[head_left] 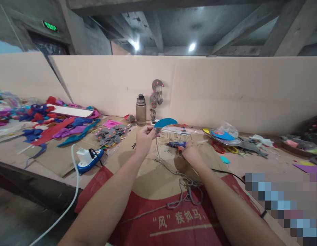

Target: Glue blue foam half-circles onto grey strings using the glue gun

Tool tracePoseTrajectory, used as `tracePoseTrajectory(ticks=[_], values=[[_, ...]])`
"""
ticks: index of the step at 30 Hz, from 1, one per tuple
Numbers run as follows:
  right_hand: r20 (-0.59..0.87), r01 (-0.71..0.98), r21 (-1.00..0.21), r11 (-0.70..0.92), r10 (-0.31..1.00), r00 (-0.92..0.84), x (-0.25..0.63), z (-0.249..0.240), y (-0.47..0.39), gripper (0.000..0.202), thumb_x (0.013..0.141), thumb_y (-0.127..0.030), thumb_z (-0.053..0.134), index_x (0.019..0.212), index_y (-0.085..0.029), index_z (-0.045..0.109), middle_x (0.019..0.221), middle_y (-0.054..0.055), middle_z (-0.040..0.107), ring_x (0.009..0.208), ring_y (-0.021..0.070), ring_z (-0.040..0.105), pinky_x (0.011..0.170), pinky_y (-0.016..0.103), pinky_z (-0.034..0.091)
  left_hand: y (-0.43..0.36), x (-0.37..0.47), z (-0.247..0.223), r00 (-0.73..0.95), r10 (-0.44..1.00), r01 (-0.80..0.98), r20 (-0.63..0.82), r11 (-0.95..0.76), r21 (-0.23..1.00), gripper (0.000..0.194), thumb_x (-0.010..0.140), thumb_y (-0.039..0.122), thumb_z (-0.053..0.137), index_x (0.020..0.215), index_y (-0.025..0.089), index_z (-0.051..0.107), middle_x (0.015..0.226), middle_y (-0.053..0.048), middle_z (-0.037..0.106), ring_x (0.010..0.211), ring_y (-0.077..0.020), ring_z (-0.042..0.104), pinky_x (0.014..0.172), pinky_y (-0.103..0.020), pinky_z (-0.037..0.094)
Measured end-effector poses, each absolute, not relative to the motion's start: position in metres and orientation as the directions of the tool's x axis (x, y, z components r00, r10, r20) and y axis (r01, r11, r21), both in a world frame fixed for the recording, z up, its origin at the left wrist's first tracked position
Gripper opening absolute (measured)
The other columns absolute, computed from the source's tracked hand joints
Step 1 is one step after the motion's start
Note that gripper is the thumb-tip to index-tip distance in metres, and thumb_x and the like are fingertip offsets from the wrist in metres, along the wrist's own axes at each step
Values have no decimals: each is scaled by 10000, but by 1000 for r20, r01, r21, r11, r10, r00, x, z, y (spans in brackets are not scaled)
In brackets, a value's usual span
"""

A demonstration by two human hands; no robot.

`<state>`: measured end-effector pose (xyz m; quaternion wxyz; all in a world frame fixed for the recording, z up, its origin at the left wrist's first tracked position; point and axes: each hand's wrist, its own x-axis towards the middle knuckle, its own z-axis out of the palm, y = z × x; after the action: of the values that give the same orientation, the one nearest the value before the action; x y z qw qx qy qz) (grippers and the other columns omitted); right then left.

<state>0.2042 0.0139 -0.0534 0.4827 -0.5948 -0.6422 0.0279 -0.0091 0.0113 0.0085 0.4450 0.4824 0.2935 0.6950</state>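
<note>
Pinched in my left hand (pixel 147 135) is a blue curved felt piece (pixel 166 122), held up above the work surface. A grey yarn (pixel 158 150) hangs from the same fingers and runs down to a loose tangle (pixel 190 191) on the red part of the paper sheet (pixel 145 184). My right hand (pixel 191 150) is closed on a blue glue gun (pixel 177 144), which points left, a little below and right of the felt. A black cord trails from beneath my right forearm.
A bottle (pixel 141 111) stands at the back beside a grey hanging ornament (pixel 157 97). Coloured felt scraps (pixel 71 128) and a power strip (pixel 90 162) lie left. On the right are yellow-handled scissors (pixel 232 149), a blue piece (pixel 225 135) and a brown tray (pixel 296 148).
</note>
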Motion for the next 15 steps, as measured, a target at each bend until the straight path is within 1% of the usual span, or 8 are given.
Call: tracePoseTrajectory(ticks=[1,3,4,6,7,9,12,15], values=[[588,734,-619,280,784,197,197,-48,10,295,736,-471,601,658,-247,427,698,120,591,785,292,596,696,479,479,10,-8,8,-141,891,-295,431,-453,841,166,721,292,696,799,147,671,775,-36,691,697,-145,660,757,-328,549],[577,681,-661,317,794,190,176,-35,3,239,766,-447,547,727,-232,449,770,94,594,832,263,584,779,491,473,8,-7,7,-146,859,-182,491,-511,840,127,734,277,676,792,165,690,772,-27,688,706,-148,649,744,-306,534],[564,582,-716,386,811,157,163,-28,-1,221,770,-426,541,776,-223,453,808,72,596,834,230,583,803,461,478,6,-7,7,-147,837,-114,527,-543,832,107,739,263,667,789,175,700,769,-25,689,714,-150,643,740,-292,522],[520,264,-836,482,849,97,137,-15,-8,266,735,-402,579,860,-218,432,914,56,609,864,181,594,824,387,490,4,-6,5,-139,793,14,594,-598,801,91,744,232,652,795,197,718,776,-22,694,737,-153,634,742,-268,498],[481,89,-875,475,875,56,127,-11,-11,308,713,-392,605,886,-226,412,957,53,617,891,169,603,829,366,494,2,-6,5,-129,775,62,619,-616,785,100,749,221,644,807,208,724,788,-22,699,747,-153,632,749,-261,488],[394,-130,-910,393,919,17,113,-5,-16,385,671,-379,650,907,-238,381,928,23,616,831,148,607,771,334,508,1,-5,4,-112,754,117,648,-637,762,120,762,214,629,830,221,727,806,-21,702,758,-150,629,760,-256,478],[304,-189,-933,306,952,41,111,-3,-20,369,675,-403,654,908,-240,420,791,-30,562,667,118,540,594,261,476,1,-3,3,-111,769,76,629,-624,777,107,772,244,627,819,209,717,791,-22,690,733,-143,625,751,-262,491],[359,-101,-925,366,930,80,119,-2,-20,249,717,-407,630,835,-215,522,750,-30,537,619,103,466,509,216,385,3,-1,4,-76,854,-144,515,-521,841,123,750,295,656,784,181,685,783,-26,679,722,-148,639,752,-304,535]])
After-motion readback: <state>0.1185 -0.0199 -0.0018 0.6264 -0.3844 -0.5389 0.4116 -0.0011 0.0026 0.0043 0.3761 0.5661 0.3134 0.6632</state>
